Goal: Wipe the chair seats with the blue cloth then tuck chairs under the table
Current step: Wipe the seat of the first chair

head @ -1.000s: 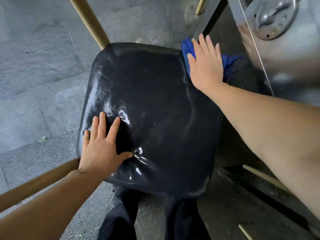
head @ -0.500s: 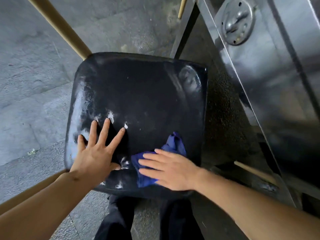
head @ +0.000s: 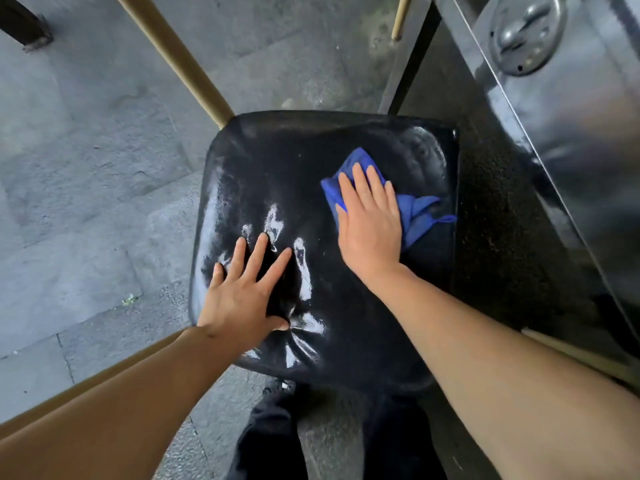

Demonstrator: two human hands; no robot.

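A glossy black padded chair seat (head: 304, 174) fills the middle of the view, with gold-coloured legs (head: 180, 60) running out from it. My right hand (head: 370, 223) lies flat on a crumpled blue cloth (head: 415, 209), pressing it onto the right half of the seat. The cloth sticks out past my fingertips and to the right of my palm. My left hand (head: 246, 289) rests flat on the near left part of the seat with fingers spread, denting the cushion and holding nothing.
A shiny dark table (head: 571, 140) with a round metal fitting (head: 526, 32) stands close on the right. Grey stone paving (head: 86, 168) spreads to the left. My dark trouser legs (head: 270, 438) are below the seat's near edge. Another gold leg (head: 581, 355) shows at right.
My right hand has swept the blue cloth from the far right corner to the near edge, then back up to the right middle of the seat. My left hand has stayed put.
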